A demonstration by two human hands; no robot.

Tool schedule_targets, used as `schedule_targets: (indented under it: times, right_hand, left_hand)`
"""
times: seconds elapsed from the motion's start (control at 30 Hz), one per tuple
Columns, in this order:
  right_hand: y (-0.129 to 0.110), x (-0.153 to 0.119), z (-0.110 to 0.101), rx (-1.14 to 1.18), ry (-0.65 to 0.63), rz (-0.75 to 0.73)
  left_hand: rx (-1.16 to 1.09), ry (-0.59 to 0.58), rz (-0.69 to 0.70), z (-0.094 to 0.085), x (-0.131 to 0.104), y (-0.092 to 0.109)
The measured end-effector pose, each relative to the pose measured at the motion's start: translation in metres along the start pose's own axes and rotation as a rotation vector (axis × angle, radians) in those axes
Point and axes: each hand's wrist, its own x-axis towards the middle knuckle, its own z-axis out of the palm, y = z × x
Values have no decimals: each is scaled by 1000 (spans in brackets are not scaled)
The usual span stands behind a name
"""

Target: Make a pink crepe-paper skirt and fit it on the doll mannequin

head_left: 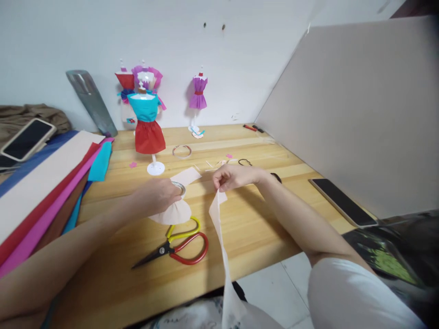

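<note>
My left hand (163, 195) is closed around the edge of a silvery ring (180, 186) that looks like a roll of tape. Just below it lies a gathered pale pink piece (174, 214), like a small skirt. My right hand (229, 177) pinches the top end of a long pale pink strip (219, 224), which hangs down past the table's front edge towards my lap. Between me and the gathered piece are scissors (168, 249) with one yellow and one red handle, their blades pointing left. A short pale pink piece (187, 177) lies flat behind the ring.
A mini dress form (149, 123) in turquoise and red stands at the back left, with several others behind. Coloured sheets (51, 192) and a phone (29, 139) are on the left. A dark phone (343, 201) lies right, beside a grey partition (360, 114). A bracelet-like ring (182, 151) lies mid-table.
</note>
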Motion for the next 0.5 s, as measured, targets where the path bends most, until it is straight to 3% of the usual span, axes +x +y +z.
schedule_targets:
  times: [0.2, 0.4, 0.5]
  right_hand:
    - [-12, 4, -1, 91, -75, -23]
    - [-14, 32, 7, 133, 53, -89]
    - [-7, 46, 13, 132, 43, -52]
  left_hand:
    - [-150, 15, -21, 15, 7, -1]
    - [-295, 49, -11, 21, 7, -4]
    - [-361, 62, -26, 28, 10, -10]
